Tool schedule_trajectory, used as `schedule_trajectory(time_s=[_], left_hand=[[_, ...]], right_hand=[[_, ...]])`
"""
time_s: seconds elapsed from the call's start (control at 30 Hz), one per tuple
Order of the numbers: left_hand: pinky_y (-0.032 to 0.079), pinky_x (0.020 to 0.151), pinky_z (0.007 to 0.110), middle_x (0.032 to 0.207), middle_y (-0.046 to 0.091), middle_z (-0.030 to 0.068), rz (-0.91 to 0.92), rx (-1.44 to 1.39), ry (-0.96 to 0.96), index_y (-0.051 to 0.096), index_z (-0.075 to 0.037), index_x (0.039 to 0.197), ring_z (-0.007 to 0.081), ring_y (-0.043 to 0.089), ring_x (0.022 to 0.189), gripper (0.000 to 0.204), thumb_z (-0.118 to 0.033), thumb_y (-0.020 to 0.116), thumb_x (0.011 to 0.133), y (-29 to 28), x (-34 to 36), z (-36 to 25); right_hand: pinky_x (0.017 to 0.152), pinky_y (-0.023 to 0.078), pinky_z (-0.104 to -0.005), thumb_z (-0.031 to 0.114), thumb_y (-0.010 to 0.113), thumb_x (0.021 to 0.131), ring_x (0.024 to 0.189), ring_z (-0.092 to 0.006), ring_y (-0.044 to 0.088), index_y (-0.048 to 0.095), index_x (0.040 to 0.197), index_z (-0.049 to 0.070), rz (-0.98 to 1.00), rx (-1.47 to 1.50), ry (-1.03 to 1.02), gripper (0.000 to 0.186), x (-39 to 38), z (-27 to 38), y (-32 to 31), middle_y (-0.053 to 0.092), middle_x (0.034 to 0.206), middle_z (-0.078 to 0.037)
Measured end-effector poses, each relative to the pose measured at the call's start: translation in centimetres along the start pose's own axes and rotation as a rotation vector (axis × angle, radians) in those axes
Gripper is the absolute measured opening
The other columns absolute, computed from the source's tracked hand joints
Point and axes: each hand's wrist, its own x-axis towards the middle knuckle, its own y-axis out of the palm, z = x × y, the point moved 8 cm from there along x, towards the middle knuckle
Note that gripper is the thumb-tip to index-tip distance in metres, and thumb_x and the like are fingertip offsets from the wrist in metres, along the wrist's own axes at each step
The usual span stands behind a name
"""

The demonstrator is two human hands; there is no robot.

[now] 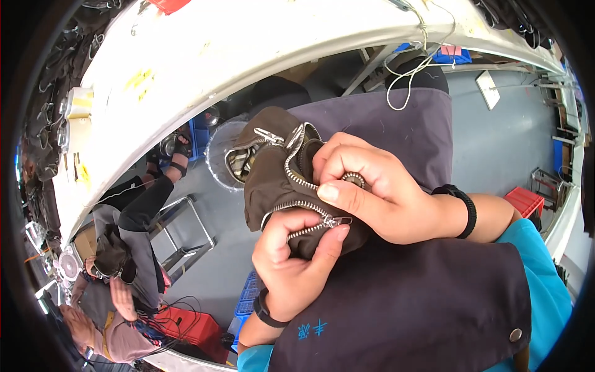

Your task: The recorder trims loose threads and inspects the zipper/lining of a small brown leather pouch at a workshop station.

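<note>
both hands close on one brown garment point(273, 173) over the person's lap. left hand point(297, 266), under the garment, pinches its lower zipper edge with thumb by the metal slider point(338, 221). right hand point(365, 192), just right of the garment, curls tight on the upper zipper teeth. one dark apron point(409, 304) spreads below the garment, with small blue marks near its lower edge and one metal snap. above the garment curves one white worktop point(248, 56), its edge close, with yellow patches. left of the garment, past grey floor, sits another person point(118, 248); one red crate point(192, 325) lies lower left.
</note>
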Motion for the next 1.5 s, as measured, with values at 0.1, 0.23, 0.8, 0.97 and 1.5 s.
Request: schedule_trajectory(time_s=[0.1,0.23,0.8,0.97,1.5], left_hand=[[0.050,0.062,0.024,0.080,0.068,0.0063,-0.049,0.079,0.162,0.061,-0.003,0.092,0.0116,0.063,0.067,0.029,-0.001,0.083,0.072,-0.5,0.1,-2.2],[0.045,0.049,0.029,0.069,0.062,0.0080,0.010,0.398,0.396,0.061,-0.005,0.089,0.0219,0.060,0.054,0.032,-0.002,0.084,0.068,-0.5,0.2,-4.7],[0.039,0.047,0.026,0.063,0.047,-0.0018,-0.023,0.695,0.937,0.064,-0.010,0.074,0.0151,0.048,0.056,0.021,0.000,0.074,0.058,1.0,-1.8,-7.2],[0.040,0.048,0.025,0.064,0.047,-0.0027,-0.031,0.698,1.003,0.064,-0.010,0.075,0.0137,0.048,0.058,0.021,-0.001,0.073,0.057,1.3,-1.4,-6.6],[0.053,0.065,0.029,0.096,0.070,0.0091,0.214,0.526,0.836,0.068,-0.004,0.102,0.0200,0.069,0.081,0.026,-0.009,0.072,0.077,3.3,-0.1,-5.2]], right_hand=[[0.080,0.042,-0.0286,0.008,0.057,0.095,0.087,-0.0161,0.050,0.055,0.091,0.001,0.029,-0.033,-0.052,0.008,0.0,1.0,0.1,0.053,0.098,-0.009],[0.080,0.043,-0.0292,0.007,0.060,0.091,0.087,-0.0180,0.051,0.059,0.095,0.003,0.027,-0.094,-0.163,0.006,0.1,1.9,-0.2,0.054,0.101,-0.011],[0.067,0.043,-0.0313,0.001,0.076,0.068,0.095,-0.0243,0.054,0.069,0.096,0.008,-0.029,-0.562,-0.540,0.029,-0.3,4.3,-0.4,0.051,0.121,-0.012],[0.062,0.045,-0.0290,-0.001,0.076,0.060,0.098,-0.0251,0.053,0.074,0.099,0.013,-0.046,-0.629,-0.549,0.041,0.1,3.9,-0.5,0.049,0.118,-0.013],[0.055,0.036,-0.0228,0.016,0.061,0.097,0.066,-0.0020,0.040,0.053,0.080,0.003,0.096,0.388,0.530,0.022,-1.2,-2.9,-1.0,0.046,0.070,0.006]])
